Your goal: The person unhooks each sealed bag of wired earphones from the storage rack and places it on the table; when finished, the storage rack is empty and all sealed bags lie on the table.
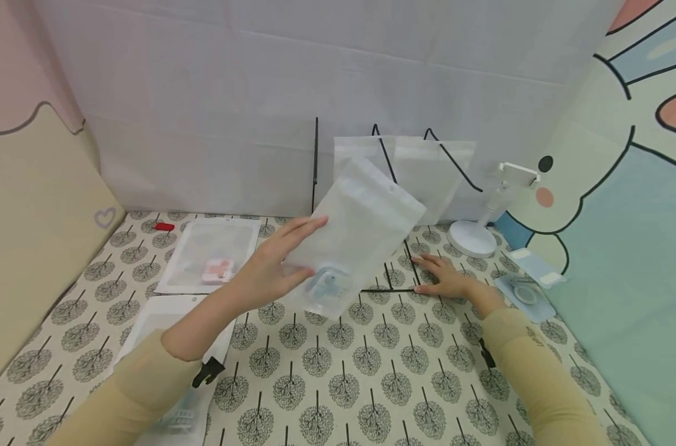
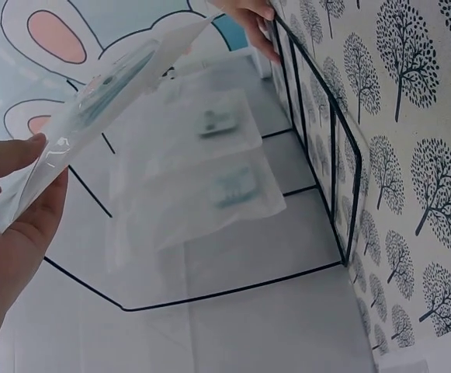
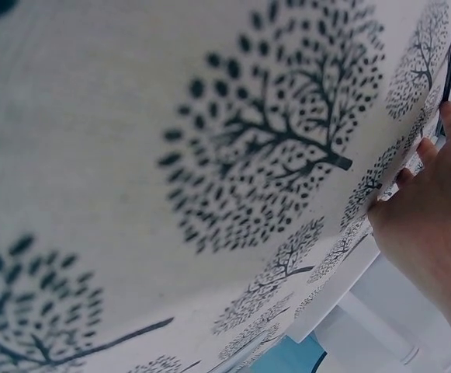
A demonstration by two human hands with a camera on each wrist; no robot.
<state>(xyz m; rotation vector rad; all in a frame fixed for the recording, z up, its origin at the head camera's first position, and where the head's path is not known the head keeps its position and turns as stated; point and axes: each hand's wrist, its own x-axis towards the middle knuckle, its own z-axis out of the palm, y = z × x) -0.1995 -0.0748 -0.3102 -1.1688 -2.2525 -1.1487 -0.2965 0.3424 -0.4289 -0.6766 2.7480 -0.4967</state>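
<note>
My left hand (image 1: 265, 266) pinches a translucent zip pouch (image 1: 360, 229) by its lower left edge, thumb on one face and fingers on the other. A small pale-blue item (image 1: 329, 284) shows through the pouch's bottom. The pouch tilts in front of a black wire rack (image 1: 388, 290). Two similar pouches (image 1: 432, 179) hang from the rack; blurry greenish items (image 2: 217, 122) show through them in the left wrist view. My right hand (image 1: 446, 277) rests low at the rack's front right corner, fingers spread against the base wire (image 2: 334, 101).
At left lie a pouch (image 1: 220, 238) with a pink-and-red item and another pouch (image 1: 165, 310), partly under my left forearm. A small red object (image 1: 164, 227) sits behind them. A white stand (image 1: 473, 238) and a flat blue-and-white stand (image 1: 524, 297) are at right.
</note>
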